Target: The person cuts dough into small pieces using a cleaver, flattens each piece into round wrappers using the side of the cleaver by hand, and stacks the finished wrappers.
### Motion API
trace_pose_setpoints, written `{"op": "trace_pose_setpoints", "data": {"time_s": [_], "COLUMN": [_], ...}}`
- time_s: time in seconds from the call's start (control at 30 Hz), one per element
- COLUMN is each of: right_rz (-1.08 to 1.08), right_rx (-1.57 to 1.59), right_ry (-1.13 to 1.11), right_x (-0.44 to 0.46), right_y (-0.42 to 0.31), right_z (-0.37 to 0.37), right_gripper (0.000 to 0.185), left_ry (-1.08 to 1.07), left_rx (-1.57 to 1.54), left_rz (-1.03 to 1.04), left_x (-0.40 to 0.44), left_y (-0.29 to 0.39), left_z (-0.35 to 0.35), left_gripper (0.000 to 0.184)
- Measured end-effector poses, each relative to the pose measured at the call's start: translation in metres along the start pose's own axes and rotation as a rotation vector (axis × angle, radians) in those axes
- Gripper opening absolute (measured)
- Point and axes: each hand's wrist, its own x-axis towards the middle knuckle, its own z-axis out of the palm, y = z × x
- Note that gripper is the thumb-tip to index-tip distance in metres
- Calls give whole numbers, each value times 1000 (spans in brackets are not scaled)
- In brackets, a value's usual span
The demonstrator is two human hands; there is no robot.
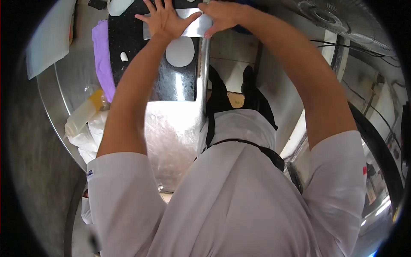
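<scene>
A cleaver with a broad, shiny flat blade (198,26) lies flat over the black board (175,85) at the top of the head view. My left hand (165,20) presses on the blade, palm down, its fingers spread. At the blade's right end, my right hand (222,16) grips the cleaver; the handle is hidden. Just below the blade rests a thin, round white dough wrapper (180,52). Left of my left forearm sits a small white dough piece (124,56). Whatever lies under the blade cannot be seen.
A purple cloth (102,60) runs along the board's left edge. Beyond it lie a bottle with a yellow end (83,113) and white plastic (83,141). A larger white lump (120,6) is at the top. The metal counter (171,141) ends beside my body.
</scene>
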Motion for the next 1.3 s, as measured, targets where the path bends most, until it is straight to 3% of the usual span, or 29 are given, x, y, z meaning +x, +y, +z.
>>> {"op": "trace_pose_setpoints", "data": {"time_s": [0.13, 0.17, 0.2, 0.3, 0.37, 0.43, 0.47, 0.5, 0.53, 0.57, 0.67, 0.77, 0.83, 0.9, 0.97, 1.0, 1.1, 1.23, 1.3], "right_rz": [-32, -20, -125, -136, -99, -110, -190, -104, -100, -96, 57, 76, 122, 150, 105, 73, 133, 53, 97], "right_rx": [151, 153, 132, 54, -39, -6, -1, 86, 267, 262, 222, 198, 128, 141, 326, 276, 184, 159, 168], "right_ry": [-46, -47, 167, 64, 162, 252, 332, 150, 44, 44, -22, 130, 125, 162, 90, 49, 48, 113, 116], "right_x": [-15, -18, -16, 12, 20, 27, 17, -3, -17, -25, -29, -9, 0, 1, -1, -15, -21, 2, 11], "right_y": [-3, 6, 23, 50, 40, 34, 23, 1, -8, -19, -31, -17, -15, -20, -19, -26, -32, 0, -6], "right_z": [50, 48, 62, 38, 26, 36, 54, 52, 65, 71, 77, 48, 32, 44, 60, 65, 74, 35, 29], "right_gripper": [90, 93, 82, 82, 79, 81, 85, 89, 87, 87, 87, 86, 87, 88, 92, 96, 100, 99, 97], "left_ry": [-177, -152, -157, 33, 39, 13, 124, 220, 252, 96, 122, 222, -175, -115, 181, 183, 128, 303, -72], "left_rx": [113, 98, 90, 69, 74, 115, 3, -112, -93, 17, -45, -54, 246, 205, -24, -121, -107, -67, 129], "left_rz": [80, 79, 68, 52, 48, 95, 264, 437, 479, 456, 524, 575, 361, 399, 590, 625, 589, 533, 424], "left_x": [-25, -18, -14, 5, 21, 20, 16, 6, -19, -44, -30, 12, 31, 31, 21, 1, -6, 30, 35], "left_y": [9, 13, 12, 10, 8, -8, -27, -40, -44, -44, -47, -42, -19, -29, -51, -54, -48, -31, -24], "left_z": [3, 3, 7, 10, 7, 13, 34, 56, 64, 55, 50, 31, -8, 5, 50, 53, 50, 26, -7], "left_gripper": [139, 140, 140, 141, 139, 136, 131, 128, 133, 134, 127, 124, 132, 129, 123, 126, 124, 106, 129]}}
